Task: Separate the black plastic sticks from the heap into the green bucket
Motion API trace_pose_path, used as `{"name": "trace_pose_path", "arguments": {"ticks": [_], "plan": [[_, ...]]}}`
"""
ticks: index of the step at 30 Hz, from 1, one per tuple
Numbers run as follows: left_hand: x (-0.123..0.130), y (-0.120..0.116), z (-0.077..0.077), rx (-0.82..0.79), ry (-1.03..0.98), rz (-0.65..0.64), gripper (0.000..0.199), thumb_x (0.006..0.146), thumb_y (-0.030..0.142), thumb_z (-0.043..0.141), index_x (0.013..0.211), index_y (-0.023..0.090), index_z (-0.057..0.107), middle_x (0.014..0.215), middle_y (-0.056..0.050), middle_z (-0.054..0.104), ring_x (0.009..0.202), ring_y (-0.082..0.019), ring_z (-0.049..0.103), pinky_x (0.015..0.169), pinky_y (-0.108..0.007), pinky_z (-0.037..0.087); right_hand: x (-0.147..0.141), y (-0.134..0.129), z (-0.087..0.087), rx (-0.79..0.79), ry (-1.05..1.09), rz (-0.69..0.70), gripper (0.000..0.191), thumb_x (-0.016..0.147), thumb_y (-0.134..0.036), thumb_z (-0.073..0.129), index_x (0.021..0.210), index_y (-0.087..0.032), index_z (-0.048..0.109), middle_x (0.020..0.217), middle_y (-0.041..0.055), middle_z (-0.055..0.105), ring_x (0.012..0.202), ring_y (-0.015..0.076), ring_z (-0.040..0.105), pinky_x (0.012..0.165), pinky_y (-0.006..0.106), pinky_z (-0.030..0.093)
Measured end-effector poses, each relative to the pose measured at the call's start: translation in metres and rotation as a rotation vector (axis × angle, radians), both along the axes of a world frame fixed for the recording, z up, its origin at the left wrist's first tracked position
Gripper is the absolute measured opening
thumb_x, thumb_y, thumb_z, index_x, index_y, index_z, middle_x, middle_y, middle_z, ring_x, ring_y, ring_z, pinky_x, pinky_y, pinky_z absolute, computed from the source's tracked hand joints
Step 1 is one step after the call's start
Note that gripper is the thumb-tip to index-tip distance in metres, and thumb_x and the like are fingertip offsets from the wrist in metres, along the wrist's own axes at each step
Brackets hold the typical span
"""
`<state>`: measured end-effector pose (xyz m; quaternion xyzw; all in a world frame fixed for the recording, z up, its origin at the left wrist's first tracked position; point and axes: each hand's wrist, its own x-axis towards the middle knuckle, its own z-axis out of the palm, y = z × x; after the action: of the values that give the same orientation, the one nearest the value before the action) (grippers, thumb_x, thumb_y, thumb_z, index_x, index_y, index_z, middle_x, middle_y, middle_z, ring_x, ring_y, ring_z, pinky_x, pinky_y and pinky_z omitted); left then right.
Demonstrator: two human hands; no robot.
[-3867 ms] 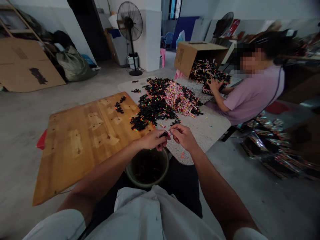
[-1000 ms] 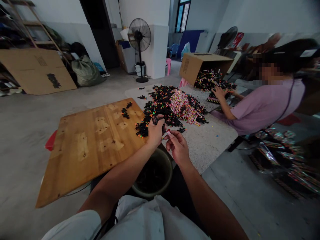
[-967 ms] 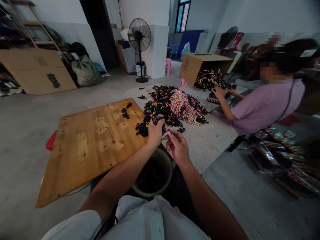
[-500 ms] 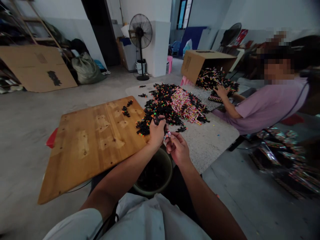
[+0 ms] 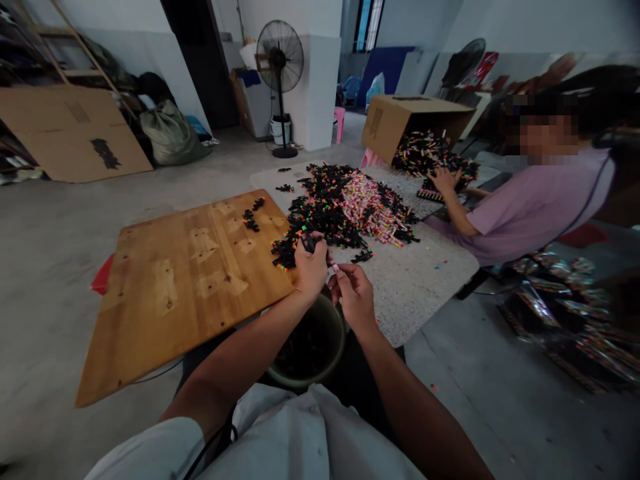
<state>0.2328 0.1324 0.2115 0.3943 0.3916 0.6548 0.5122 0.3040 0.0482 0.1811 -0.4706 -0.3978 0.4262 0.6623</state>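
Observation:
My left hand [image 5: 312, 270] is closed around a small black toy gun [image 5: 308, 243] with a bright green and orange tip pointing up and away. Close beside it, my right hand [image 5: 356, 293] pinches a small pink-and-white piece [image 5: 335, 268] at the rear end of the toy; whether the two parts touch, I cannot tell. Just beyond both hands lies a heap of similar black toys [image 5: 320, 213] with orange and green tips. Small pink-and-white pieces [image 5: 370, 207] are spread over its right side. Under my wrists stands a round bucket [image 5: 340, 343] with dark contents.
A wooden board [image 5: 185, 267] lies to the left, with a few black toys [image 5: 251, 220] on it. The speckled table [image 5: 425, 280] extends right. A co-worker [image 5: 535, 200] reaches toward toys by a tipped cardboard box [image 5: 385, 130]. Shiny packs [image 5: 550, 313] lie on the floor.
My left hand has shifted slightly left and tilted the toy gun. My right hand has drawn in around the pink piece, so less of it shows.

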Motion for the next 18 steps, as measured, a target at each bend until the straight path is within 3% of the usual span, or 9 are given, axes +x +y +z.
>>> {"name": "trace_pose_path", "arguments": {"ticks": [5,10,14,18], "plan": [[-0.002,0.001,0.000,-0.028,0.034,-0.034,0.010,0.083,0.018,0.062,0.091,0.021,0.058,0.055,0.008,0.050,0.047,-0.010,0.050,0.051,-0.020,0.039,0.005,0.001,0.006,-0.082,0.204,0.166,0.033,0.085,-0.049,0.077,0.099,-0.024,0.060,0.066,-0.0055,0.065,0.039,0.0086,0.046,0.036,0.023,0.037],[-0.001,0.000,-0.002,-0.027,0.022,0.002,0.011,0.082,0.021,0.063,0.092,0.021,0.059,0.056,0.008,0.051,0.048,-0.010,0.050,0.050,-0.020,0.037,-0.003,-0.001,0.004,-0.018,-0.004,0.080,0.029,0.091,-0.050,0.070,0.099,-0.023,0.061,0.067,-0.0049,0.063,0.042,0.0088,0.047,0.038,0.023,0.038],[-0.003,-0.002,-0.013,-0.053,0.025,0.057,0.013,0.081,0.024,0.061,0.093,0.020,0.059,0.059,0.008,0.052,0.050,-0.009,0.049,0.050,-0.020,0.037,-0.011,-0.004,-0.010,-0.013,-0.107,0.098,0.032,0.094,-0.053,0.066,0.102,-0.023,0.060,0.067,-0.0052,0.062,0.044,0.0086,0.046,0.041,0.022,0.037],[-0.022,0.001,-0.033,-0.074,0.273,-0.024,0.012,0.082,0.026,0.057,0.091,0.020,0.060,0.059,0.006,0.053,0.052,-0.012,0.050,0.054,-0.022,0.041,0.003,0.007,-0.035,-0.107,-0.161,0.349,0.035,0.094,-0.057,0.063,0.101,-0.023,0.059,0.067,-0.0044,0.066,0.043,0.0104,0.052,0.042,0.022,0.041]]}}
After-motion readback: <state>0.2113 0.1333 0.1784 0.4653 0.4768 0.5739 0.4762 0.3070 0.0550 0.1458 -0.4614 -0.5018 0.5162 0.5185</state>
